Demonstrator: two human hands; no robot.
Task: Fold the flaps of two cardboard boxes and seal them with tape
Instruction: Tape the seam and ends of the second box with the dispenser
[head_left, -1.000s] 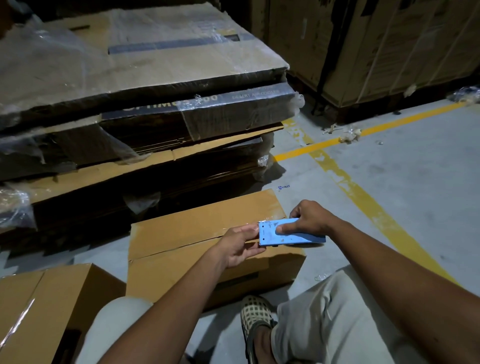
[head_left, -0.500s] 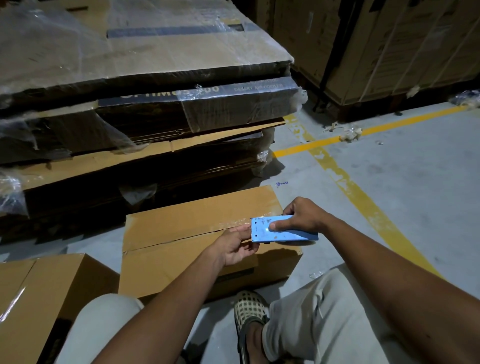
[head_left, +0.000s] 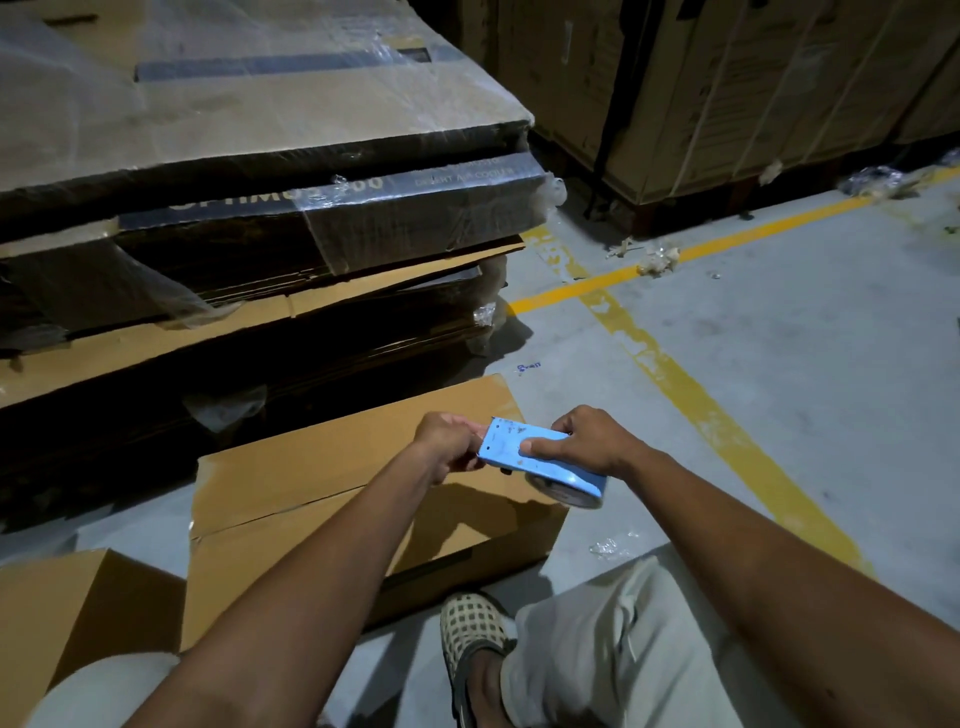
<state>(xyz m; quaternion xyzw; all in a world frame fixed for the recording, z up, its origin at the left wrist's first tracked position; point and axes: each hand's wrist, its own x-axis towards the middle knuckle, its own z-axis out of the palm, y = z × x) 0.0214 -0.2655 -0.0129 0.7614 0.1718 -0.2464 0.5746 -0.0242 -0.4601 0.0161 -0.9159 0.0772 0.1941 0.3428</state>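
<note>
A brown cardboard box (head_left: 332, 467) lies on the floor in front of me, its top flaps folded shut with a seam running across. My right hand (head_left: 587, 441) grips a blue tape dispenser (head_left: 524, 452) lifted above the box's right end, the clear tape roll showing under it. My left hand (head_left: 447, 441) is pinched at the dispenser's toothed front edge, apparently on the tape end, which is too thin to make out. A second cardboard box (head_left: 78, 613) stands at the lower left, one side showing.
A tall stack of flattened, plastic-wrapped cartons (head_left: 260, 208) rises just behind the box. Strapped cartons on a pallet (head_left: 727, 93) stand at the back right. Yellow floor lines (head_left: 691, 389) cross the grey concrete. My knees and a checked shoe (head_left: 472, 629) are at the bottom.
Both hands have lifted the dispenser off the box top and tilted it, so the tape roll now shows. My left hand has closed at its front edge.
</note>
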